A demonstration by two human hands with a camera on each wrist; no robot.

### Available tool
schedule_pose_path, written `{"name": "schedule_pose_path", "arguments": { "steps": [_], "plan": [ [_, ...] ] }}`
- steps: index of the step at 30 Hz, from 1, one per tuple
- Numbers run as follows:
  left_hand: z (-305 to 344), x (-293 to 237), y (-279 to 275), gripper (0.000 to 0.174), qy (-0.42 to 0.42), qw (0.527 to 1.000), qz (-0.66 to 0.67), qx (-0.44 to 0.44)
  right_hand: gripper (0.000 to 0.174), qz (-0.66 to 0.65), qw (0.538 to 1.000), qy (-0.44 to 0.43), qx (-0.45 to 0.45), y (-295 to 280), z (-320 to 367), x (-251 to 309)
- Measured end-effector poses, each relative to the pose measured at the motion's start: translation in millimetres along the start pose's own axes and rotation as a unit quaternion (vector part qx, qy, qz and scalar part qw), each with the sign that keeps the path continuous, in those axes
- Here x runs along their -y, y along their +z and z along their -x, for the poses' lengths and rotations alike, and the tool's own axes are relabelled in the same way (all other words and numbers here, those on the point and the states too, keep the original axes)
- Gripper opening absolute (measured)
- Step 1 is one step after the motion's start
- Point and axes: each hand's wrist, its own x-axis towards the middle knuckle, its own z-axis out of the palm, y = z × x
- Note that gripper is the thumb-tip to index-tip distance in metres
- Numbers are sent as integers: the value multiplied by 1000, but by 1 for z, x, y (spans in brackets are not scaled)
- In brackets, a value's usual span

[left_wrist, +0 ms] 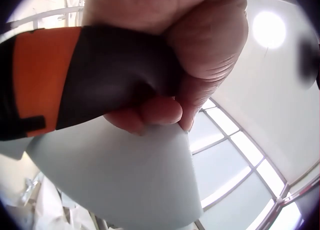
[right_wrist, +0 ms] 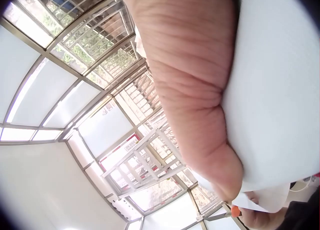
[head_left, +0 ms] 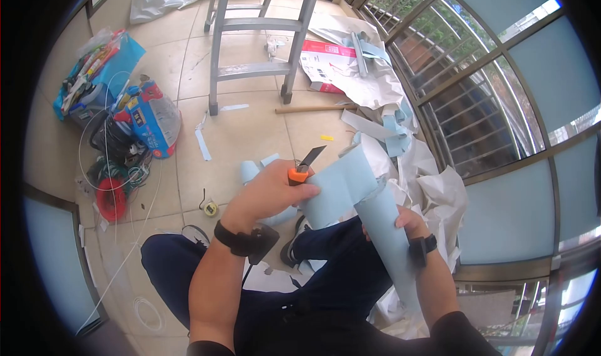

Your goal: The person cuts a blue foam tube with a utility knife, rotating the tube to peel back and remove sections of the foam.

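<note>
My left hand (head_left: pixel 263 192) grips a utility knife (head_left: pixel 298 176) with an orange and black handle, its dark blade pointing up and away. The same hand's thumb and fingertips hold the edge of a light blue sheet (head_left: pixel 337 190). That sheet runs across to a roll (head_left: pixel 383 226) of the same material, slanting down over my lap. Around the side of the roll, my right hand (head_left: pixel 410 221) holds it. In the left wrist view the knife handle (left_wrist: pixel 115 72) lies in the palm, above the sheet (left_wrist: pixel 120 175). The right wrist view has the roll (right_wrist: pixel 275 90) against the hand (right_wrist: pixel 195 85).
A metal stepladder (head_left: pixel 258 71) stands ahead. Crumpled white paper (head_left: pixel 438 199) and blue scraps lie along the windows at right. Tool bags (head_left: pixel 153 121) and a red spool (head_left: pixel 111 199) sit at left, with a tape measure (head_left: pixel 210 208) near my knee and a brown stick (head_left: pixel 313 109) beyond.
</note>
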Motion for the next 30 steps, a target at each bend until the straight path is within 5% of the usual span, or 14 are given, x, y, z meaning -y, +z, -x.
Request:
{"name": "schedule_pose_path", "arguments": {
  "steps": [3, 8, 11, 13, 21, 25, 30],
  "plan": [
    [-12, 26, -1, 22, 110, 992, -17, -60, 95, 9, 1000, 10, -4, 1, 0, 1],
    [8, -8, -12, 23, 8, 999, 12, -37, 96, 66, 997, 20, -47, 27, 6, 16],
    [15, -15, -16, 22, -28, 999, 20, -16, 95, 244, 957, -38, -153, 46, 15, 22],
    [16, -15, -14, 22, -22, 999, 23, -8, 91, 392, 885, -87, -236, 58, 21, 34],
    [12, -6, -17, 24, -15, 995, 78, -57, 75, 528, 717, -98, -444, 109, 0, 34],
    [20, -6, -20, 27, 97, 977, 167, -86, 75, 549, 709, -110, -429, 119, -18, 19],
    [11, 1, -17, 25, 151, 968, 166, -117, 72, 657, 633, -129, -390, 128, -26, 7]
  ]
}}
